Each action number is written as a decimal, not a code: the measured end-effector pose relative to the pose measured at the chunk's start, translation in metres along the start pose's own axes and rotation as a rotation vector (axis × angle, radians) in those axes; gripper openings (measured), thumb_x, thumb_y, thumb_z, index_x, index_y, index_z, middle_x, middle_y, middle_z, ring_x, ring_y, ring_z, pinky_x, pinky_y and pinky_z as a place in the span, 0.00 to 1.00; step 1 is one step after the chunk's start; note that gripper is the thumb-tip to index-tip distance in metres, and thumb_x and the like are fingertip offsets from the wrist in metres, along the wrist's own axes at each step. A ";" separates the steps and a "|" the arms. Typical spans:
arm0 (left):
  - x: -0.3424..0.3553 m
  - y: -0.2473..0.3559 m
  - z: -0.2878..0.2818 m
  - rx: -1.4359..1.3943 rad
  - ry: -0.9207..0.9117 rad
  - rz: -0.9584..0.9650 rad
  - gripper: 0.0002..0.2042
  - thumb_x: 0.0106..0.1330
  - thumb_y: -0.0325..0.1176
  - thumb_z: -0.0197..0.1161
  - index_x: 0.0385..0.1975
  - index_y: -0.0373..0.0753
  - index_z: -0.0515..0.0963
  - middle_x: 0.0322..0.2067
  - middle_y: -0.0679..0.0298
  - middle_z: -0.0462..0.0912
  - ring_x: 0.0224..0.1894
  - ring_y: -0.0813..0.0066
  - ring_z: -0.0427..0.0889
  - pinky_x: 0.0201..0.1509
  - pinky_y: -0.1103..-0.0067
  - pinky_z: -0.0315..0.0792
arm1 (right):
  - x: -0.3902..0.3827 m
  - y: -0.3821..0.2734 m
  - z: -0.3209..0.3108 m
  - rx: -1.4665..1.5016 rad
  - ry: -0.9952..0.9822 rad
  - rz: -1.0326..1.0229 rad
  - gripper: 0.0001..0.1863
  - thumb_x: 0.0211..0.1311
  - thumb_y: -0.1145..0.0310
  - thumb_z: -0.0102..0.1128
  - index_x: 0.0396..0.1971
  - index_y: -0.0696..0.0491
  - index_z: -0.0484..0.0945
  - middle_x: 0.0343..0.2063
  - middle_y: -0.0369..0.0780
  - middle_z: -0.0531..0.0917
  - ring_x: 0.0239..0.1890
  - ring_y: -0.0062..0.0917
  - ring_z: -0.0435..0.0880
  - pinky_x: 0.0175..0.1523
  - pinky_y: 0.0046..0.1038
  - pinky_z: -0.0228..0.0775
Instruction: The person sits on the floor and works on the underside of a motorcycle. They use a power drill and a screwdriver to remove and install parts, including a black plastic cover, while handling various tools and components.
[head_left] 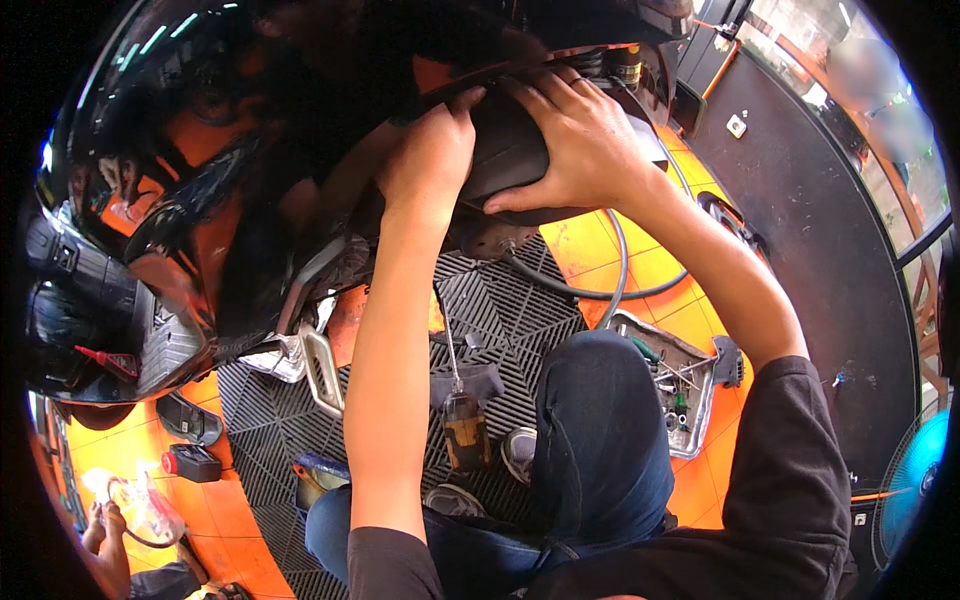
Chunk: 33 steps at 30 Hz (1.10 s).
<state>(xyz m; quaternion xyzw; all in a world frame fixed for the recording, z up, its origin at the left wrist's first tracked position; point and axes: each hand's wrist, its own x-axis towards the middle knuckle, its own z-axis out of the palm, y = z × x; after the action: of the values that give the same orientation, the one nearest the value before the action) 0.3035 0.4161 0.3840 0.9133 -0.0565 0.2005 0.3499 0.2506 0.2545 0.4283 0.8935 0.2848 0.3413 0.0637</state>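
Note:
A glossy black motorbike body (300, 60) fills the upper left. Under its edge is a matte black plastic panel (505, 150). My left hand (430, 155) is closed at the panel's left side, its thumb lying along the top and most fingers hidden from view. My right hand (585, 150) spans the panel's right part, fingers over the upper edge and thumb stretched along the lower edge. A grey hose (622, 255) hangs below my right hand. Between my legs a bottle of amber liquid with a long thin spout (466, 430) stands near a dark cloth (465, 385).
A metal tray (700, 425) with screwdrivers and small parts lies to the right of my knee. Black ribbed matting (265, 420) covers part of the orange tiles. A black bottle with a red cap (192, 462) and another person's hand (105, 530) show lower left. A blue fan (915, 490) stands right.

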 end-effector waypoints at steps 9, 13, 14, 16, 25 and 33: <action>-0.038 -0.010 0.001 0.171 0.447 0.563 0.31 0.62 0.57 0.48 0.56 0.38 0.71 0.53 0.46 0.73 0.53 0.49 0.74 0.52 0.62 0.73 | -0.007 0.006 -0.007 0.171 0.031 -0.082 0.55 0.30 0.39 0.73 0.58 0.60 0.65 0.57 0.51 0.70 0.62 0.46 0.64 0.68 0.44 0.50; -0.031 -0.011 0.008 0.162 0.526 0.586 0.33 0.58 0.59 0.51 0.54 0.37 0.73 0.50 0.45 0.75 0.51 0.48 0.77 0.47 0.62 0.76 | -0.018 0.018 -0.002 -0.002 0.009 -0.109 0.61 0.24 0.36 0.73 0.61 0.56 0.63 0.59 0.51 0.67 0.64 0.46 0.62 0.69 0.45 0.49; -0.030 -0.010 0.008 0.123 0.522 0.566 0.34 0.56 0.61 0.53 0.52 0.37 0.74 0.46 0.45 0.77 0.48 0.48 0.79 0.45 0.62 0.77 | -0.019 0.021 0.001 0.019 0.013 -0.091 0.60 0.23 0.36 0.73 0.61 0.55 0.64 0.58 0.50 0.68 0.63 0.46 0.63 0.67 0.44 0.51; -0.032 -0.007 0.006 0.054 0.480 0.534 0.30 0.59 0.56 0.53 0.50 0.37 0.75 0.43 0.48 0.80 0.44 0.53 0.81 0.44 0.65 0.77 | -0.017 0.024 0.005 -0.024 0.017 -0.054 0.58 0.23 0.37 0.74 0.60 0.54 0.66 0.55 0.49 0.70 0.59 0.44 0.68 0.63 0.42 0.59; -0.033 -0.002 0.002 0.163 0.445 0.528 0.35 0.60 0.58 0.51 0.55 0.30 0.70 0.55 0.42 0.70 0.58 0.47 0.70 0.60 0.62 0.66 | -0.012 0.023 0.002 -0.171 0.024 -0.042 0.53 0.29 0.36 0.71 0.51 0.65 0.72 0.51 0.58 0.74 0.57 0.52 0.68 0.64 0.44 0.56; -0.021 -0.005 0.009 0.100 0.252 0.549 0.37 0.64 0.58 0.44 0.53 0.22 0.67 0.51 0.32 0.69 0.53 0.48 0.75 0.55 0.65 0.73 | -0.049 0.012 0.029 -0.001 0.273 0.019 0.39 0.43 0.48 0.72 0.51 0.58 0.72 0.46 0.50 0.76 0.49 0.45 0.75 0.57 0.41 0.64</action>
<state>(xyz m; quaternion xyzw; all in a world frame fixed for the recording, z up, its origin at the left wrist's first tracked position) 0.2887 0.4132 0.3663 0.8480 -0.2473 0.4016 0.2416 0.2449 0.2202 0.3819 0.8413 0.2823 0.4606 0.0216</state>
